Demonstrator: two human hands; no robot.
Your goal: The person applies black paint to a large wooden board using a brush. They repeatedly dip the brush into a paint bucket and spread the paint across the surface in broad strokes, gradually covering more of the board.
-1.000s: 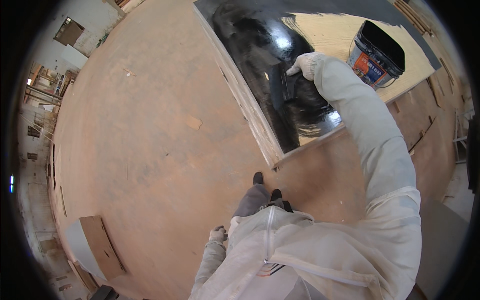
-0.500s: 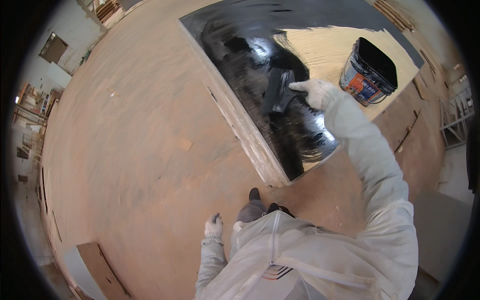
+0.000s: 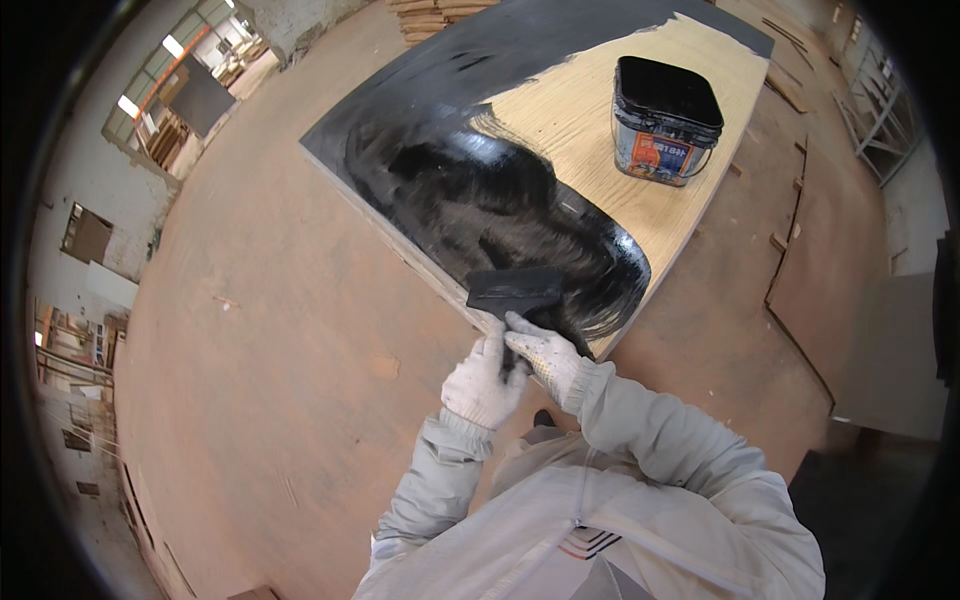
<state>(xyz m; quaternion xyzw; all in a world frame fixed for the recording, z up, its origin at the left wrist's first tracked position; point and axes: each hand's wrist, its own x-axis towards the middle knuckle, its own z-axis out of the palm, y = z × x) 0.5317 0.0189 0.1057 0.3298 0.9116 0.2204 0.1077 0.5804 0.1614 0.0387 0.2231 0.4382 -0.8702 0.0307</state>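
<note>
Both of my hands, in white gloves, meet at a wide black scraper (image 3: pixel 514 290) at the near edge of a wooden panel (image 3: pixel 570 120). My right hand (image 3: pixel 550 358) grips it from the right, thumb toward the blade. Closed about the lower part of the scraper is my left hand (image 3: pixel 482 388); the handle is mostly hidden between the gloves. Wet black coating (image 3: pixel 430 190) covers the panel's left and near parts in swirling streaks, leaving pale wood grain on the right. A black-stained bucket (image 3: pixel 664 150) with a colourful label and wire handle stands on that bare wood.
The panel tops a raised stack above a brownish floor (image 3: pixel 290 380). Stacked boards (image 3: pixel 430 14) lie beyond its far end. At the right are a metal frame (image 3: pixel 880 130) and a large grey sheet (image 3: pixel 890 360). Long thin strips lie on the floor there.
My right hand has drawn the scraper back toward me and left, to the near edge. My left hand has risen from my side to meet it. The view has shifted too.
</note>
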